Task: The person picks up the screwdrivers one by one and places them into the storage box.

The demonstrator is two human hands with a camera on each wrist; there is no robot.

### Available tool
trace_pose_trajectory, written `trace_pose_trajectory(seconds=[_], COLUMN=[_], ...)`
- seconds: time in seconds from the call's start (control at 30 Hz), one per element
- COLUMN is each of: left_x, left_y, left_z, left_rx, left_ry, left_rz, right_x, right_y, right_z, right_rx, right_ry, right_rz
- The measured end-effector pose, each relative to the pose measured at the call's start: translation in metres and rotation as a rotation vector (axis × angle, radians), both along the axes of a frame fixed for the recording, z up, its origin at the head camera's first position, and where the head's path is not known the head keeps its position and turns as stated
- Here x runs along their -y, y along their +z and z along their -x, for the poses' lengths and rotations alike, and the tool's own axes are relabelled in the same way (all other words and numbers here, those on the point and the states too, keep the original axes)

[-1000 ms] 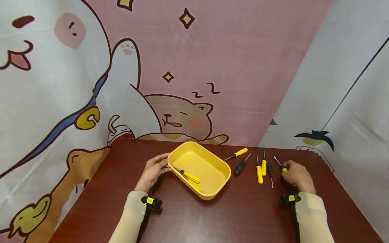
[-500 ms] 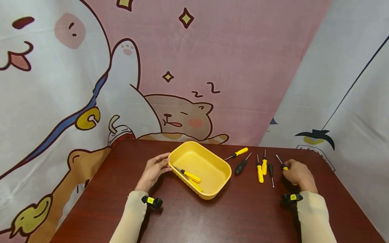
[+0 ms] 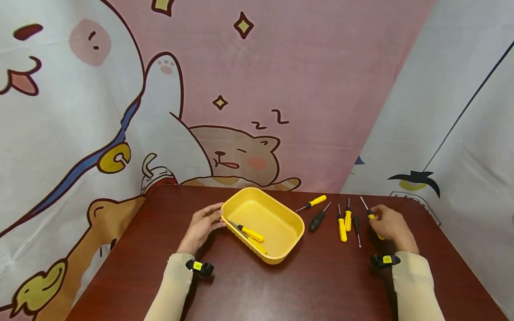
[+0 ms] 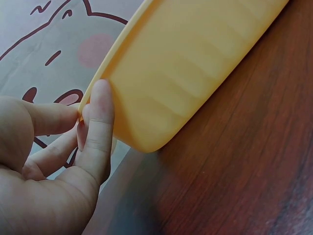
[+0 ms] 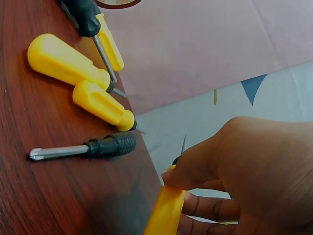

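Yellow-handled screwdriver [image 3: 371, 216], its middle obscure behind the right grip [image 3: 394, 226].

Eight screwdrivers [image 3: 342, 230], one tray [image 3: 263, 213]

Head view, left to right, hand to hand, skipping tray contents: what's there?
Left hand, yellow tray, thick black screwdriver, first yellow-handled screwdriver, second yellow-handled screwdriver, slim black-handled screwdriver, held yellow-handled screwdriver, right hand. Left out: rear yellow-handled screwdriver, place unclear.
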State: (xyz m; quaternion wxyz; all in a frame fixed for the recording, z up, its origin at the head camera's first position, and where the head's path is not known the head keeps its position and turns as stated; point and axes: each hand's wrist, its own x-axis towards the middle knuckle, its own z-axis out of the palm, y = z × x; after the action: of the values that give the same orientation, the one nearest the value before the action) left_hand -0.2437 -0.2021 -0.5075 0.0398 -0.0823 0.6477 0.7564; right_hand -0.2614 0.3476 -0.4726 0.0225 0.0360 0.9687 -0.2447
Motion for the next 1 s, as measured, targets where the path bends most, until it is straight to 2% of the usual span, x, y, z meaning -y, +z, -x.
trace_pose_trajectory(seconds=[1.0], left_x=[0.000], left_y=[0.000], left_z=[-0.001], left_rx=[0.002], left_ry=[-0.003], left_rz=[-0.006], right_x=[0.027], right_y=[0.008], right_z=[-0.003], right_rx=[-0.094], right_ry=[0.071], right_rz=[0.089])
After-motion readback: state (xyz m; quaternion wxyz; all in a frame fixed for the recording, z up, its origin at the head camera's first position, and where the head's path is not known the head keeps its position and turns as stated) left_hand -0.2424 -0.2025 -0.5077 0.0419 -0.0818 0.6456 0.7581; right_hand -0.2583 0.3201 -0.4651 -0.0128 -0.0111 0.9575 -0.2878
